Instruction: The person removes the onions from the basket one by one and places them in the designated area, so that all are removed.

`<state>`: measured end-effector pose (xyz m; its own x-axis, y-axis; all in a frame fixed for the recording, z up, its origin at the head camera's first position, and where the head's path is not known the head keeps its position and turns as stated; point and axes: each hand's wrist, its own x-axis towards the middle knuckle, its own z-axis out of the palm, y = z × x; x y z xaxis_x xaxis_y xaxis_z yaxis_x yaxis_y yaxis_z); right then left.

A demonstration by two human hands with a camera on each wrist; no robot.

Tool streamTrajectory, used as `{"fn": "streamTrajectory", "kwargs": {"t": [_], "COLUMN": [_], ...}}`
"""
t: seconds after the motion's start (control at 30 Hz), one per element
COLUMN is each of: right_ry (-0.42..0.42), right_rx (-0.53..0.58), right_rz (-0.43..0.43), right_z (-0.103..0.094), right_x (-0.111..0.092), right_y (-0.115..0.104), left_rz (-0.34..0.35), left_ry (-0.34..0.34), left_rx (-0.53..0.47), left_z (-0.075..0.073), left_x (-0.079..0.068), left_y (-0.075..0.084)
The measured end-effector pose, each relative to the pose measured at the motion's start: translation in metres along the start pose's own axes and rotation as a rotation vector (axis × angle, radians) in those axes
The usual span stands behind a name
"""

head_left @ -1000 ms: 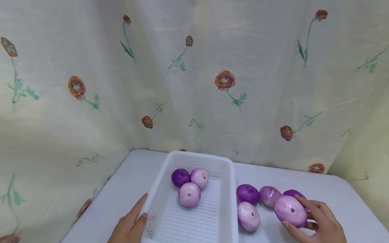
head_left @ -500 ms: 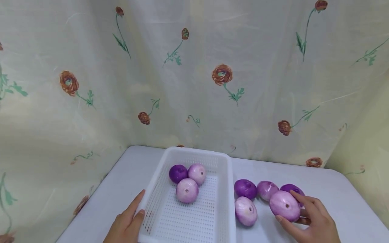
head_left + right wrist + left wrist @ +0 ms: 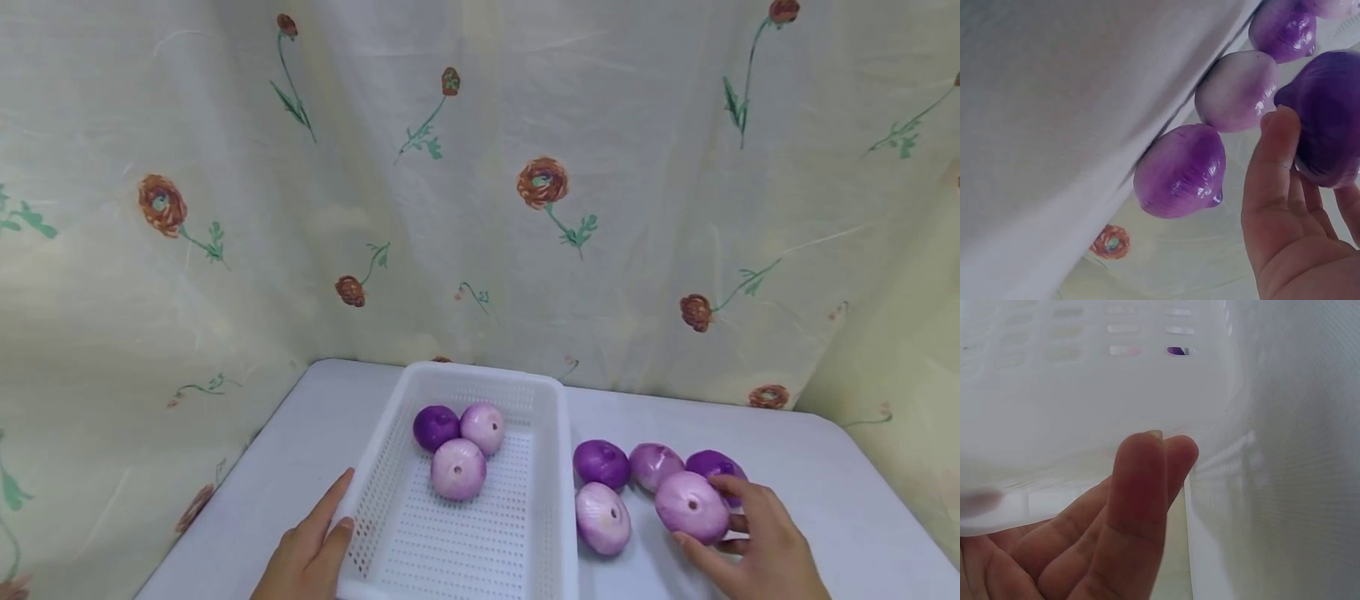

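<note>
A purple onion (image 3: pixel 692 507) is in my right hand (image 3: pixel 776 546), thumb at its near side and fingers on its right. The right wrist view shows the same onion (image 3: pixel 1335 119) up off the table. My left hand (image 3: pixel 303 550) grips the left wall of a white perforated plastic basket (image 3: pixel 567 500), its thumb over the rim. From the left wrist, fingers (image 3: pixel 1138 494) lie along the basket's outside. Inside the basket, a dark purple onion (image 3: pixel 436 428) and two paler onions (image 3: pixel 457 471) sit together toward the back left.
Several more onions lie on the white table (image 3: pixel 810 475) right of the basket: a pale one (image 3: pixel 603 518) close to its wall, a dark one (image 3: pixel 602 464), a mid-purple one (image 3: pixel 655 465) and another dark one (image 3: pixel 716 468). A flowered curtain (image 3: pixel 420 208) hangs behind.
The head view has shifted, so the scene sits slightly higher and further left. My right hand still holds the onion, now a little nearer the basket. My left hand stays on the basket.
</note>
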<state>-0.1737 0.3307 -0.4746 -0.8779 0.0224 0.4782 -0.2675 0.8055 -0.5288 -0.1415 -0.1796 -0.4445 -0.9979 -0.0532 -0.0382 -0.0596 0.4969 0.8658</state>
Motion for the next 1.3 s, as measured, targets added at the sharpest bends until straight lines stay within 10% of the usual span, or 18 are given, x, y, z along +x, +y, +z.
{"fn": "streamTrajectory", "kwargs": {"t": [0.53, 1.3], "right_ry": [-0.255, -0.192], "right_rx": [-0.147, -0.067], "right_rz": [0.077, -0.029], "right_z": [-0.0014, 0.0036], "right_x": [0.0023, -0.0024], "right_y": [-0.0022, 0.0049], "left_rz": [0.029, 0.011], "left_ry": [0.022, 0.012], "left_rx": [0.011, 0.038], "left_z": [0.0007, 0.0023], "left_x": [-0.0027, -0.0033], "left_y": [0.0019, 0.0038]}}
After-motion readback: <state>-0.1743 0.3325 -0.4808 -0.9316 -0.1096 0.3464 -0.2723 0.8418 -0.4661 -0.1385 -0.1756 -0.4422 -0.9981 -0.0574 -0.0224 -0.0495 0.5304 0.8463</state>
